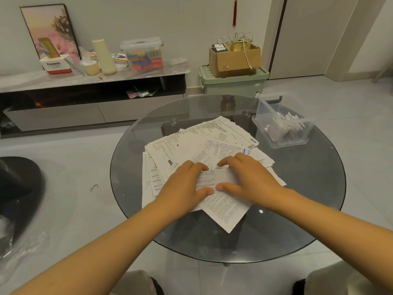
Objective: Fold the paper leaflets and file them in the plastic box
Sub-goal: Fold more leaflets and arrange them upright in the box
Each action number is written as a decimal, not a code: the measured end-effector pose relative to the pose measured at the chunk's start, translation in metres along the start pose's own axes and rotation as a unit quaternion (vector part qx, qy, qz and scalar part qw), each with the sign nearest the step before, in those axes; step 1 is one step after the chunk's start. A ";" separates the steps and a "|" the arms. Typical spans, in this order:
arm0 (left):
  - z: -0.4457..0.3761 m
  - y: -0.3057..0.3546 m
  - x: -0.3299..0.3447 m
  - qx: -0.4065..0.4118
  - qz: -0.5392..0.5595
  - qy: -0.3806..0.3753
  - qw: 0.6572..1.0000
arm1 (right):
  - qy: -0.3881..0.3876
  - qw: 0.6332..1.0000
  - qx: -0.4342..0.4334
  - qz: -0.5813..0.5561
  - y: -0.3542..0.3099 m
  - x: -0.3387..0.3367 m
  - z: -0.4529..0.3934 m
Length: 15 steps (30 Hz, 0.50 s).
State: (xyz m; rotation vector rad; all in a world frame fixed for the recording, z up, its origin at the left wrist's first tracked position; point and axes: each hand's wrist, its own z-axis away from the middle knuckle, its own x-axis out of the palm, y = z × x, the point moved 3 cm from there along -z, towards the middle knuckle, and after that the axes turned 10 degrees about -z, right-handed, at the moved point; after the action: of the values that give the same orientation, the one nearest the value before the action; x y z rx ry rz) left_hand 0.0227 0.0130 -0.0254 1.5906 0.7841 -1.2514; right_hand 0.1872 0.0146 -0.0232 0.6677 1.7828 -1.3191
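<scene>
**Inspector:** Report the hands.

**Assistant:** Both are at centre frame over a folded leaflet [209, 180]. The left hand [184, 182] pinches its left edge between curled fingers and thumb. The right hand [246, 175] holds the right part the same way, thumb at the near edge, fingers over the far edge.

**Inspector:** What lies beneath?

**Assistant:** A loose pile of leaflets [204, 141], thin white printed sheets, fanned and overlapping. One sheet's corner points toward the lower edge of the frame and stops short of the rim.

**Inspector:** The surface?

**Assistant:** A round glass table [297, 220], dark, smooth and reflective. Bare glass shows all around the pile, widest at lower right.

**Inspector:** The container?

**Assistant:** The plastic box [281, 121] is clear, rectangular and lidless, standing at right of centre close to the table's far right rim. Folded papers stand upright inside it. It sits apart from the pile.

**Inspector:** Surroundings?

**Assistant:** Pale tiled floor; a low cabinet [85, 99] at upper left; a cardboard carton [235, 58] on a green bin [231, 81] at upper centre.
</scene>
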 end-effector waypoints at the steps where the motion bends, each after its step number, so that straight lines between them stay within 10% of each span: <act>1: -0.001 0.000 0.002 -0.003 -0.002 -0.003 1.000 | -0.004 1.000 0.008 0.005 0.001 0.002 0.000; 15: -0.003 -0.016 -0.006 -0.038 -0.002 0.028 0.999 | -0.074 0.995 0.006 0.073 0.010 -0.010 0.007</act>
State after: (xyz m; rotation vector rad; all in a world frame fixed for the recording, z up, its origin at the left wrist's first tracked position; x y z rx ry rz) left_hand 0.0074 0.0221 -0.0237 1.5683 0.8613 -1.1705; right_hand 0.2028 0.0111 -0.0206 0.6755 1.5777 -1.2487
